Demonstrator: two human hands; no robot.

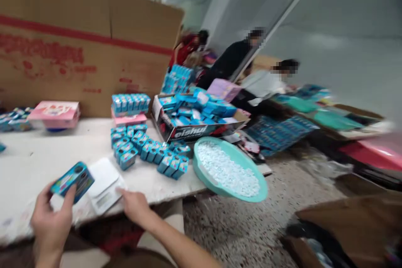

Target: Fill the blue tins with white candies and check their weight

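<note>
My left hand (pixel 53 222) grips a small blue printed carton (pixel 73 181), thumb across its front, held above the near edge of the white table (pixel 19 163). Beside it, my right hand (pixel 136 205) pinches the right edge of a white, flat, envelope-like packet (pixel 106 186) with a flap line and small print. The packet is tilted at the table's edge. Beyond both hands, several similar blue cartons (pixel 150 150) stand in rows. A turquoise basin (pixel 264 192) full of small white pieces sits at the right, jutting over the table's edge.
An open box (pixel 188 133) heaped with blue cartons lies behind the basin. Pink boxes (pixel 61 113) stand in front of a large cardboard carton (pixel 88 50). Several people (pixel 232 56) work further back. At lower right, a cardboard box (pixel 351 226) is on the speckled floor (pixel 226 230).
</note>
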